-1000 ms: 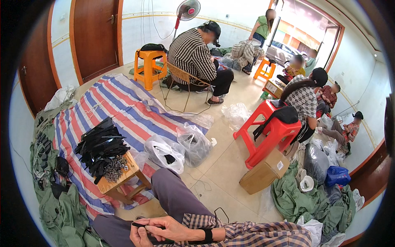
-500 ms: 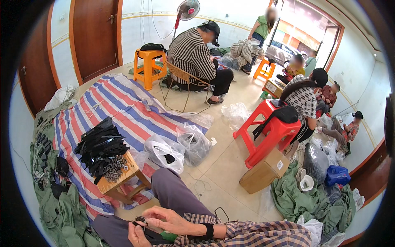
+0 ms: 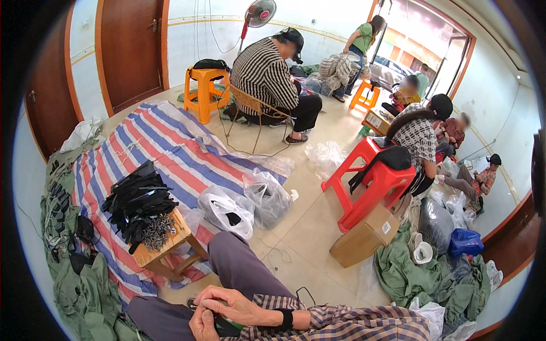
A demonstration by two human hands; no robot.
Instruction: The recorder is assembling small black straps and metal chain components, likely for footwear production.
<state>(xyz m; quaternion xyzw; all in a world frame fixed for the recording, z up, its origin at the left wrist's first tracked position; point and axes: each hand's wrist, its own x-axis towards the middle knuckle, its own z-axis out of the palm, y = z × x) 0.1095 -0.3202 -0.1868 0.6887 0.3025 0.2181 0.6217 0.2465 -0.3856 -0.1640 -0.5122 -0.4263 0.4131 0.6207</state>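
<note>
Over my lap my two hands meet, fingers bent and pressed together. My left hand (image 3: pixel 202 325) is closed below, and my right hand (image 3: pixel 230 304), with a black band at its wrist, is closed above it. Between their fingertips is a small black strap piece with a metal ring (image 3: pixel 191 303), mostly hidden by the fingers. Ahead and to the left, a low wooden stool (image 3: pixel 181 227) carries a heap of black strips (image 3: pixel 136 199) and a pile of small metal clasps or rings (image 3: pixel 157 232).
A striped plastic sheet (image 3: pixel 187 136) covers the floor at left. White plastic bags (image 3: pixel 227 211) lie ahead of my knee. To the right stand a red stool (image 3: pixel 369 182) and a cardboard box (image 3: pixel 364 236), beside green cloth (image 3: pixel 406 273). Several people sit farther off, one in stripes (image 3: pixel 264 74).
My right hand has closed in over my left fingers, so the small strap piece shows less. In the background, the standing person in green has shifted slightly.
</note>
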